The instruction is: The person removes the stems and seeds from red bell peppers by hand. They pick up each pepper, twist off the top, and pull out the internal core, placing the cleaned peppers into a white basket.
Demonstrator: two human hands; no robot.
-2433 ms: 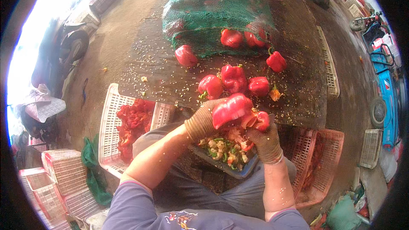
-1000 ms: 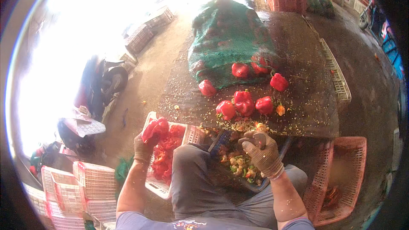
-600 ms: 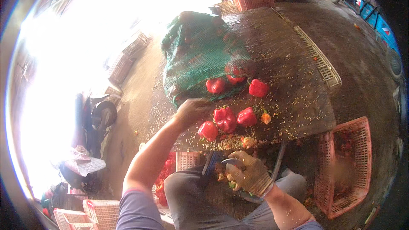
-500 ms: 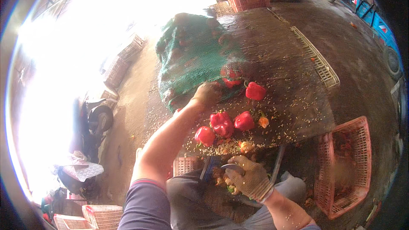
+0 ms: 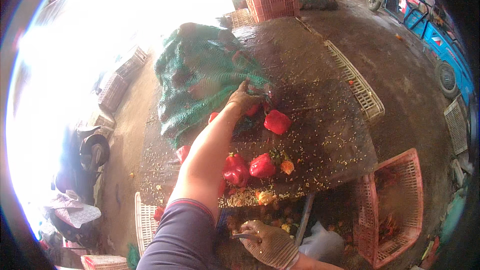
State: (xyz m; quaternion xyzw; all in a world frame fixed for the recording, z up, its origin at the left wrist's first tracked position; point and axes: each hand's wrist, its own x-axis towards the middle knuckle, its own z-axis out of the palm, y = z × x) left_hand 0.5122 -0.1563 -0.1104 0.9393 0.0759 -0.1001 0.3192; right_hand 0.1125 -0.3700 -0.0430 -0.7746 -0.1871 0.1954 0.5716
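Observation:
My left hand [image 5: 242,99], in a dirty glove, reaches across the table and grips the edge of a green mesh bag [image 5: 200,77] near its mouth; the fingertips are partly hidden. Red peppers show dimly through the netting. By that hand lies a red bell pepper [image 5: 277,122], and another shows partly beneath the fingers. Nearer me sit more bell peppers, among them a creased one [image 5: 235,170] and a smooth one [image 5: 262,165]. My right hand [image 5: 270,244], gloved, is closed around a small knife [image 5: 245,236], its short curved blade pointing left, below the table's front edge.
Pale seeds and yellowish pepper cores [image 5: 266,198] litter the dark tabletop [image 5: 320,120]. A red plastic crate [image 5: 367,220] stands right of the table, a white crate [image 5: 145,220] at its left. Stacked crates [image 5: 272,0] rise behind. A blue cart [image 5: 440,40] is parked far right.
The view has shifted, so most things sit farther left. My left hand has moved forward along the bag's mouth and draws the netting. My right hand still holds the knife, now lower in view.

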